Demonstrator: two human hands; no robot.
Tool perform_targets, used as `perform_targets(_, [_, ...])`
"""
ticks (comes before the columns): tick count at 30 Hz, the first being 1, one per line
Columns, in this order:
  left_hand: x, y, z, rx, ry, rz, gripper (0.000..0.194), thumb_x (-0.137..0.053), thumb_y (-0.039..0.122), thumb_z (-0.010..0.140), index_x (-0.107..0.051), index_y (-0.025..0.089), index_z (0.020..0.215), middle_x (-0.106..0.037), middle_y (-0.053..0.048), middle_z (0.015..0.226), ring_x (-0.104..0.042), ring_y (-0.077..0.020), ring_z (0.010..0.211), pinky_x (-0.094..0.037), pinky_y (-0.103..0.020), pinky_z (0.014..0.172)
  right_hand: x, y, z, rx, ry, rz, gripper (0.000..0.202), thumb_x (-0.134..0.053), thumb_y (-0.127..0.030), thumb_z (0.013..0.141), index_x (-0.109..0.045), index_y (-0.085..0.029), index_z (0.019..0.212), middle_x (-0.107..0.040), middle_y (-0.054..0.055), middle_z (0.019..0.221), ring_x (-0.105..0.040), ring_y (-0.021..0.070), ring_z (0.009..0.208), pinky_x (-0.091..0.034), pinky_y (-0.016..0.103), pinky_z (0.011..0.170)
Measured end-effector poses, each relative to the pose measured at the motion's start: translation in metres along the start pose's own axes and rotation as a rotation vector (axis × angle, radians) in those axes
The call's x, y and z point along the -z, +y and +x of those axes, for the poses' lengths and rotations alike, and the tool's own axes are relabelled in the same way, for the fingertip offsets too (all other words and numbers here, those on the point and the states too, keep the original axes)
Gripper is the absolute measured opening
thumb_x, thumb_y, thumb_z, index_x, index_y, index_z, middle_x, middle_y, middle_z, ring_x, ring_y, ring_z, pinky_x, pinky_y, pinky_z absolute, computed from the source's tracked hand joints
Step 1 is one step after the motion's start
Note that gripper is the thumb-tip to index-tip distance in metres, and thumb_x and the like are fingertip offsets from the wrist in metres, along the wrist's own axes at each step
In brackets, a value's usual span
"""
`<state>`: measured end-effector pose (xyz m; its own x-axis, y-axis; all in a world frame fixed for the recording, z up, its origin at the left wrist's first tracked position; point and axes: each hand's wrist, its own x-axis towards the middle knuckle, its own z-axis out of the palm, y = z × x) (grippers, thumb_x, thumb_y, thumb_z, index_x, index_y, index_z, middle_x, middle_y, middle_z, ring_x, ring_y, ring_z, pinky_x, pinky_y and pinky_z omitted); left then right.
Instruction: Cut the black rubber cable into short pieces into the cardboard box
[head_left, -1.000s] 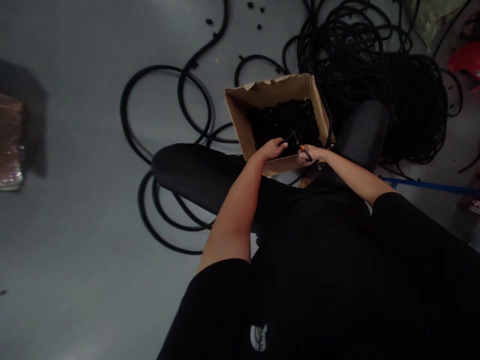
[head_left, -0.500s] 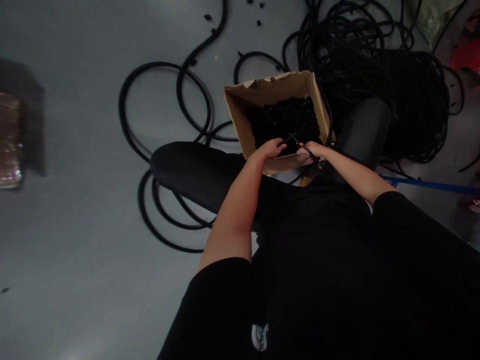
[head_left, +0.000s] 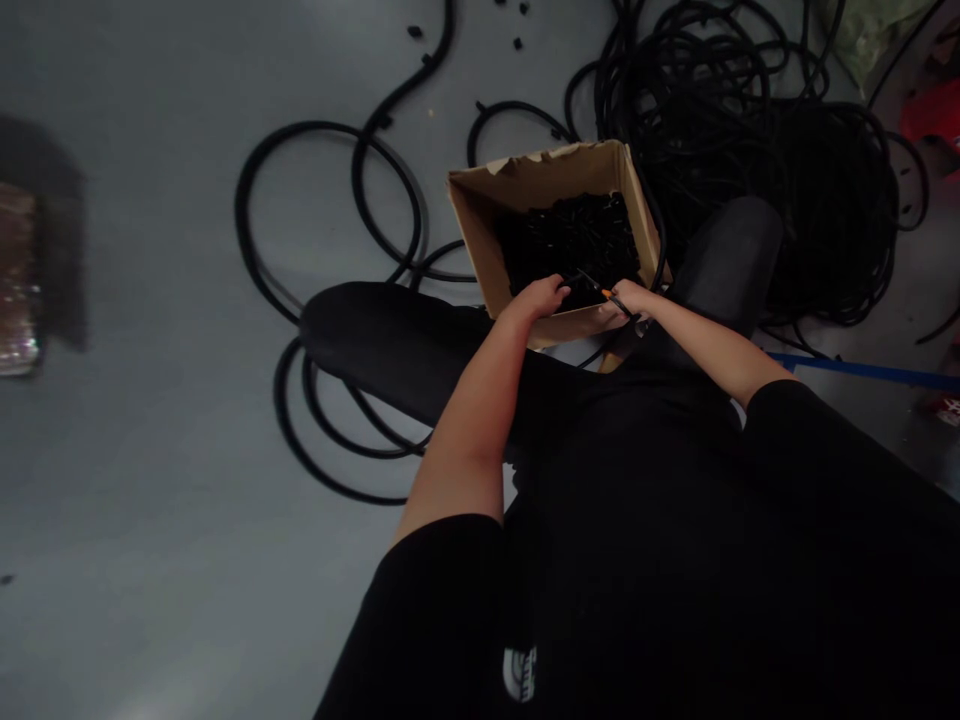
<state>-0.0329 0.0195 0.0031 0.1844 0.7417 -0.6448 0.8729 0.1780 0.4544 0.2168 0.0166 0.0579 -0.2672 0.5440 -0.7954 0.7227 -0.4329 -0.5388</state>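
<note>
Seen from above, my two bare hands meet over the near edge of an open cardboard box (head_left: 484, 245), which stands upright between my black-clad legs (head_left: 375, 340). My left hand (head_left: 544, 297) is closed, thumb and fingertips pinching a slim dark piece (head_left: 574, 279) whose free end points toward the right hand. My right hand (head_left: 628, 298) is wrapped around the handles of a scissor-like cutting tool (head_left: 606, 293), black with an orange part at its middle; its tip lies just beside the dark piece, and I cannot tell whether the two touch. Both held things are above the box's opening, near the side closest to my body. Inside the box lies a layer of short black pieces (head_left: 592, 235). To its left, loops of black tubing (head_left: 241, 205) curve over the grey floor (head_left: 150, 450); to its right sits a dense, tangled heap of tubing (head_left: 832, 210), partly hidden by my right knee. Small dark bits (head_left: 517, 43) are scattered on the floor beyond the box. A blue bar (head_left: 862, 370) runs toward the right margin, and a shiny brownish object (head_left: 19, 280) is cut off at the left.
</note>
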Motion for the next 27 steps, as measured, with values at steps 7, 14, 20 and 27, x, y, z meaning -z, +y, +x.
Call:
perform_targets(7, [0.0, -0.001, 0.005, 0.055, 0.023, -0.054, 0.036, -0.058, 0.038, 0.122, -0.081, 0.017, 0.141, -0.083, -0.029, 0.157, -0.078, -0.0434, 0.149, -0.056, -0.045, 0.122, -0.012, 0.001, 0.002, -0.035, 0.032, 0.006, 0.044, -0.091, -0.018, 0.108, -0.064, -0.019, 0.074, -0.062, 0.0, 0.062, -0.058, 0.0123, 0.059, -0.045, 0.02, 0.054])
perform_targets(14, [-0.002, -0.002, 0.007, -0.065, -0.021, -0.221, 0.025, -0.066, 0.041, 0.114, -0.077, 0.019, 0.11, -0.082, -0.015, 0.11, -0.074, -0.0307, 0.111, -0.054, -0.037, 0.103, -0.02, 0.009, 0.014, -0.033, -0.155, 0.143, 0.047, -0.106, -0.031, 0.102, -0.064, -0.019, 0.083, -0.067, -0.002, 0.071, -0.062, 0.0108, 0.064, -0.049, 0.017, 0.059])
perform_targets(20, [-0.008, -0.004, 0.01, -0.131, -0.026, -0.238, 0.03, -0.061, 0.045, 0.112, -0.075, 0.02, 0.105, -0.075, -0.009, 0.098, -0.065, -0.0265, 0.098, -0.052, -0.037, 0.097, -0.017, 0.01, 0.012, -0.005, -0.17, 0.156, 0.054, -0.107, -0.037, 0.101, -0.059, -0.021, 0.081, -0.059, -0.004, 0.07, -0.056, 0.0102, 0.064, -0.049, 0.017, 0.061])
perform_targets(27, [-0.013, -0.003, 0.014, -0.152, -0.052, -0.163, 0.028, -0.062, 0.043, 0.111, -0.076, 0.02, 0.105, -0.081, -0.014, 0.109, -0.071, -0.0299, 0.109, -0.056, -0.038, 0.104, -0.02, 0.009, 0.01, -0.027, -0.162, 0.142, 0.063, -0.111, -0.046, 0.102, -0.056, -0.022, 0.086, -0.059, -0.005, 0.076, -0.059, 0.0101, 0.067, -0.051, 0.016, 0.061])
